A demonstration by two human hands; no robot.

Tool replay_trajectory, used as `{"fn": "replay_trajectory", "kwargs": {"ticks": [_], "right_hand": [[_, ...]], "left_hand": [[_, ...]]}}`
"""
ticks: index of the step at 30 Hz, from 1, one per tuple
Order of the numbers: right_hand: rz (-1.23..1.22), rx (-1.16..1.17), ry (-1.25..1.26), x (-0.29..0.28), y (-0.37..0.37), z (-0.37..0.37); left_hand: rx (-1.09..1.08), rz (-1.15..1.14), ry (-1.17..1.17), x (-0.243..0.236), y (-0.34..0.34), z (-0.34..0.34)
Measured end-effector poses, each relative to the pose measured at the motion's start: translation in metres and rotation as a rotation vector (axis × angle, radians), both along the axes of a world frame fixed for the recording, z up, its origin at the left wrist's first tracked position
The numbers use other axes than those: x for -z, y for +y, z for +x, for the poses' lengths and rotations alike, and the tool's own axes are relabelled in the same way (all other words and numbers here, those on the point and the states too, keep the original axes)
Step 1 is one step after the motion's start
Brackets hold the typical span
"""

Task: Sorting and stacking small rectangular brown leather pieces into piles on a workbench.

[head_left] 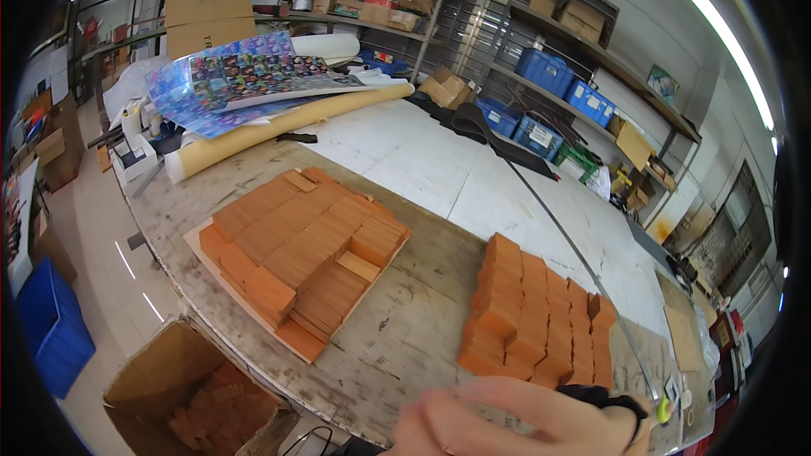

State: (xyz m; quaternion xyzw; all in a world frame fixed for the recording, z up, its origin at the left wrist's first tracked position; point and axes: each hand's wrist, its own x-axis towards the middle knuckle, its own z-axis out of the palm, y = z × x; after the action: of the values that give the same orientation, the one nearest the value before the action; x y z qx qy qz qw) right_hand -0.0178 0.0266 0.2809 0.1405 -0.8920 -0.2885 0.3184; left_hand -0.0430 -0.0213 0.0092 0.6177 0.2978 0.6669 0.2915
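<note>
Handling loose stacks at a worktable, recorded as follows. Item: right hand (515, 409), black band (596, 395) at the wrist, low at the tabletop's (422, 304) near edge; fingers bent and blurred, and whether they are spread, pressed together or pinching a piece cannot be told. Item: left hand, not to be separated from the blur beside the right; its grip cannot be told either. Item: right-hand pile (536, 312) of thin orange-brown pieces, by the tabletop's near edge, just beyond the right hand; several upright columns, uneven on top, narrow cracks between; contact with the fingers cannot be made out. Item: left-hand pile (296, 219), same pieces, on a pale board (196, 245) near the tabletop's left edge; packed in blocks, its near right corner stepped lower. Item: open carton (139, 384) below the left edge, orange-brown scraps (220, 409) inside. Handling notes, by judgement: best to take one column at a time, both ends squeezed evenly, since loose layers would likely shear or fan; square each against the tabletop before setting it down; lower it flush with its neighbours; leave the cracked columns unbumped; keep pieces well in from the left edge, where strays could drop into the carton.
</note>
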Motion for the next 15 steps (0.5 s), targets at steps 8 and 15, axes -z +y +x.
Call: {"fn": "replay_trajectory", "kwargs": {"ticks": [8, 15], "right_hand": [[-0.443, 0.549, -0.292, 0.167, 0.15, -0.08], [-0.435, 0.664, -0.3, 0.219, 0.204, -0.108]], "left_hand": [[0.063, -0.297, 0.506, 0.014, 0.004, 0.009], [0.015, -0.231, 0.435, 0.014, 0.008, 0.01]]}}
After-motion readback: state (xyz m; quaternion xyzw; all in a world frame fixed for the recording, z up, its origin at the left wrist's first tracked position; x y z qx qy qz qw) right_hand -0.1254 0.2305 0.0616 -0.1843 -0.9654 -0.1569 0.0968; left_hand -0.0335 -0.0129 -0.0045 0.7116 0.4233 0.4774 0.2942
